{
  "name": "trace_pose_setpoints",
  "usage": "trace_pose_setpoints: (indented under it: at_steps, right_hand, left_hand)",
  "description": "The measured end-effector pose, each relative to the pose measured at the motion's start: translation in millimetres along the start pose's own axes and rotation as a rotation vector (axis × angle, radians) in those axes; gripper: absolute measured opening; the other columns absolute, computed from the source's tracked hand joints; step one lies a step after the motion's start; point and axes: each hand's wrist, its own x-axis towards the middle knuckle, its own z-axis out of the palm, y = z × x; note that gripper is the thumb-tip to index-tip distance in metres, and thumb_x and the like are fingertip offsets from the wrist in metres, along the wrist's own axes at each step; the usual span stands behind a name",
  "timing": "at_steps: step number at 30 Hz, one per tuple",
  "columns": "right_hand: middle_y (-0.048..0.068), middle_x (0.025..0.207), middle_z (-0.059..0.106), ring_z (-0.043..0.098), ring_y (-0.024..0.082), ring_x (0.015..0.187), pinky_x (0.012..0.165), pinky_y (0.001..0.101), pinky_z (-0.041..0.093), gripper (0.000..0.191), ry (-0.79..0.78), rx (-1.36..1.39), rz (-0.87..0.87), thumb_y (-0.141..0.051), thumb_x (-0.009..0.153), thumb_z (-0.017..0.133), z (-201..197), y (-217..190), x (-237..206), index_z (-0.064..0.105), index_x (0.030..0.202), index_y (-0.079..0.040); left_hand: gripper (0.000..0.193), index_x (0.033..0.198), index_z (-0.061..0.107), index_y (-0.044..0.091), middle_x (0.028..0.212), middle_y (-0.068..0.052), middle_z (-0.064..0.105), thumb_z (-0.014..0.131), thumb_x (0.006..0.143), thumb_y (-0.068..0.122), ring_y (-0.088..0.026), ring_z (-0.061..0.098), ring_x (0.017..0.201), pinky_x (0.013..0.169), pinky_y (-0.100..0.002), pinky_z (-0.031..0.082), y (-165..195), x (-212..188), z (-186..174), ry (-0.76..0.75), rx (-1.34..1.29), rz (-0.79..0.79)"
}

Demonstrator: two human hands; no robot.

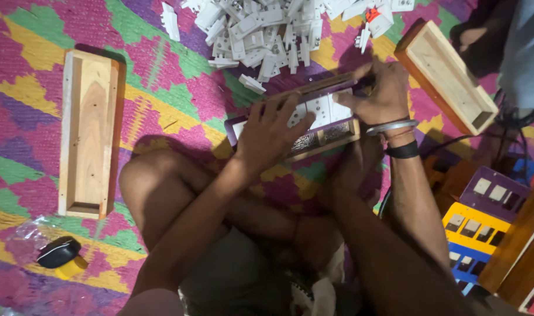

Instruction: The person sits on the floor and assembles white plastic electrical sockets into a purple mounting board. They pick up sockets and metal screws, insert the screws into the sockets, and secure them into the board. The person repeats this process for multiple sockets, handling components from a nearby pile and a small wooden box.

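I sit cross-legged on a patterned mat. A long wooden box with a purple face plate (322, 133) lies on the mat in front of my legs. My left hand (269, 131) lies flat on its near left part, fingers spread. At the box's right end my right hand (379, 92) presses on the white switch parts (321, 109) set in the plate, fingers bent. A metal bangle and a black band circle my right wrist.
A heap of white plastic switch parts (267, 29) lies beyond the box. An empty wooden box (88, 133) lies at left, another (448, 76) at upper right. Coloured face plates (480, 225) are stacked at right. A black and yellow object (61, 256) rests at lower left.
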Motion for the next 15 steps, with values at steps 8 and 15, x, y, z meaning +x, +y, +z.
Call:
trace_pose_setpoints:
  at_steps: [8, 15]
  right_hand:
    - [0.005, 0.092, 0.071, 0.062, 0.012, 0.065, 0.057, 0.0257, 0.051, 0.022, 0.152, 0.949, 0.41, -0.015, 0.11, 0.059, 15, 16, -40, 0.064, 0.123, 0.001]
    - [0.004, 0.084, 0.07, 0.062, 0.009, 0.058, 0.05, 0.0221, 0.047, 0.025, -0.004, 0.97, 0.483, -0.014, 0.11, 0.058, -8, 5, -45, 0.068, 0.123, 0.004]
  left_hand:
    - [0.075, 0.145, 0.057, 0.023, 0.15, -0.018, 0.045, 0.079, 0.073, 0.026, -0.041, 0.049, 0.129, 0.104, -0.057, 0.043, -3, 4, -5, -0.132, -0.267, -0.111]
    - [0.098, 0.15, 0.045, 0.035, 0.164, -0.014, 0.027, 0.078, 0.058, 0.026, -0.048, 0.043, 0.142, 0.104, -0.06, 0.044, 19, 17, -5, -0.226, -0.346, 0.095]
